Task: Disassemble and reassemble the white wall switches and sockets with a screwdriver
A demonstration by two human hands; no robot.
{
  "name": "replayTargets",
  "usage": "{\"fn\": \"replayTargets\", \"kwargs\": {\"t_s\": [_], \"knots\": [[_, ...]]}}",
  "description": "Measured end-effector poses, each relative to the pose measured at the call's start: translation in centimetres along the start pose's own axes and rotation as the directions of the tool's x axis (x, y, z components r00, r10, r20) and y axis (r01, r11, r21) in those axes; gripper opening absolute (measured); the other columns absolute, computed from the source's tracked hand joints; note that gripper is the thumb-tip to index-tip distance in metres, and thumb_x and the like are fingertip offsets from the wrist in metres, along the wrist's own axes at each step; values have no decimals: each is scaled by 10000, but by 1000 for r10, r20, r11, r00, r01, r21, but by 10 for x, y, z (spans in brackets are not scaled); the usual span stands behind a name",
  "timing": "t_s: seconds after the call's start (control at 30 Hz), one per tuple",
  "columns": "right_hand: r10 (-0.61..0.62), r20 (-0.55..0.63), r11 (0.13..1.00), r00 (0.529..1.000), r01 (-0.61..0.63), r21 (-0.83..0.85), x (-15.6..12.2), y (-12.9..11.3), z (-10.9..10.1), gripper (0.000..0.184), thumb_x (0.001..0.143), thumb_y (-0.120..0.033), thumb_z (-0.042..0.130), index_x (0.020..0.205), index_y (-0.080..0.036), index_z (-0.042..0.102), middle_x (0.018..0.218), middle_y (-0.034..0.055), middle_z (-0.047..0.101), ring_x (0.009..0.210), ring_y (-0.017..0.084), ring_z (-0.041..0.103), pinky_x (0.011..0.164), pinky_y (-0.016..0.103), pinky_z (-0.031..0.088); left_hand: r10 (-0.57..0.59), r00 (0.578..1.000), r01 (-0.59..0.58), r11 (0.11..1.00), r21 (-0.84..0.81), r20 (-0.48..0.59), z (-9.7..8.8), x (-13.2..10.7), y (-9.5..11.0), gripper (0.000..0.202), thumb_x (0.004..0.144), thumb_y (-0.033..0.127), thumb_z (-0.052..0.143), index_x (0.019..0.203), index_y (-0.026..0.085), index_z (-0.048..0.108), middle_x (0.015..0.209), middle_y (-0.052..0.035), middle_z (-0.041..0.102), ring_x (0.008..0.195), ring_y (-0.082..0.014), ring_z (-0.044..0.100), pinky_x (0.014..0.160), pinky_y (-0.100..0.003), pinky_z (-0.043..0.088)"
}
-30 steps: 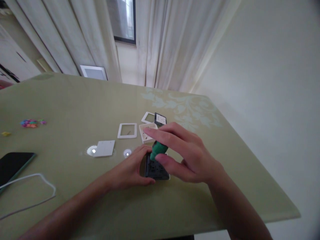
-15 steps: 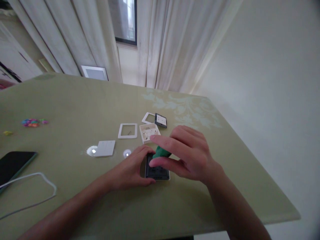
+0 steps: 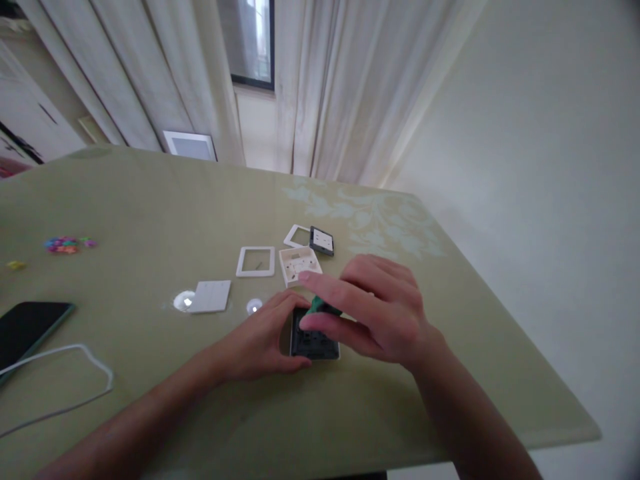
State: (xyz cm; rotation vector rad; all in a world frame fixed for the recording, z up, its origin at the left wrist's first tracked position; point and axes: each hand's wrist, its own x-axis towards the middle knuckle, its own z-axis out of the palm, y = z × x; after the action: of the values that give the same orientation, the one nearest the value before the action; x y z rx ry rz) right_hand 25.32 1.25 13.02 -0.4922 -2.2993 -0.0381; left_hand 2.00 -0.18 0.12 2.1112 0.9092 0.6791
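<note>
My left hand (image 3: 267, 339) is closed round the left side of a wall switch (image 3: 316, 348), thumb at its near edge and fingers at its far edge. The black inner face of the switch points up, with a white rim showing below. Above it, my right hand (image 3: 383, 310) pinches the green handle of a screwdriver (image 3: 319, 306) between thumb and fingers. The shaft and tip are hidden by the hand. Just beyond lies an open white back box (image 3: 299, 263), partly behind my right index finger.
Beyond the hands are a white frame (image 3: 241, 262), a second frame (image 3: 291, 235) and a black-edged socket module (image 3: 321, 241). A white cover plate (image 3: 211, 297) lies left. Farther left are a phone (image 3: 33, 327), a white cable (image 3: 95, 363) and small colourful pieces (image 3: 65, 245).
My right fingers have shifted slightly round the green handle, and less of it shows now. My left hand and the switch stay in place.
</note>
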Motion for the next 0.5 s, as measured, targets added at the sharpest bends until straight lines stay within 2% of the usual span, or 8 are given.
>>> {"fn": "replayTargets", "kwargs": {"t_s": [0.03,0.1,0.13,0.23,0.3,0.37,0.47,0.5], "knots": [[-4,13,1000,1000,4,4,0,0,0,388,1092,-372,618,1364,-114,721,1004,89,750,925,208,718,839,351,614,1,1000,-1,1000,6,-6,0,0,-1,644,820,403,887,1370,370,553,1396,-20,667,1369,-365,631,1129,-494,546],[7,78,997,997,-14,82,0,1,0,425,1123,-280,483,1458,-75,647,1212,151,747,1102,233,718,934,378,611,2,1000,-1,1000,28,-15,1,0,-2,673,812,414,896,1384,369,544,1391,-30,665,1382,-381,620,1127,-510,546],[15,84,995,996,-23,98,0,1,0,422,1117,-243,480,1470,-73,635,1234,152,745,1114,227,716,938,370,609,0,1000,0,999,39,-15,2,0,-3,676,806,419,903,1377,366,545,1390,-33,663,1377,-384,621,1123,-512,547],[-8,1,1000,1000,8,-13,0,1,1,348,1073,-312,647,1346,-113,731,967,80,745,885,206,704,806,351,602,-1,1000,1,999,43,0,3,0,-5,656,806,428,907,1346,356,541,1379,-41,660,1342,-377,642,1098,-503,562],[-14,29,1000,999,14,2,0,1,0,398,1103,-333,565,1370,-82,719,1056,126,757,974,239,714,869,394,607,-1,1000,1,999,39,1,2,-1,-4,637,822,435,896,1337,355,529,1387,-44,648,1363,-378,627,1106,-507,559],[6,85,997,996,-12,76,1,1,0,428,1113,-233,459,1438,-46,665,1230,169,749,1115,244,715,947,394,605,-3,1000,2,999,46,4,1,-1,-3,632,830,438,893,1335,358,520,1395,-45,643,1381,-375,612,1126,-516,547],[7,5,1000,1000,-7,-19,1,1,0,314,1078,-254,610,1315,-93,739,999,94,770,918,203,727,823,339,609,-11,1000,10,998,58,20,1,-1,-3,625,826,438,901,1322,366,526,1381,-36,657,1346,-360,633,1112,-509,557],[4,-9,999,1000,-5,-45,1,1,0,312,1075,-284,628,1297,-100,745,988,94,768,913,210,727,822,349,611,-11,1000,10,998,59,17,1,-1,-3,628,824,441,902,1324,367,529,1387,-36,657,1349,-361,632,1109,-508,560]]}}
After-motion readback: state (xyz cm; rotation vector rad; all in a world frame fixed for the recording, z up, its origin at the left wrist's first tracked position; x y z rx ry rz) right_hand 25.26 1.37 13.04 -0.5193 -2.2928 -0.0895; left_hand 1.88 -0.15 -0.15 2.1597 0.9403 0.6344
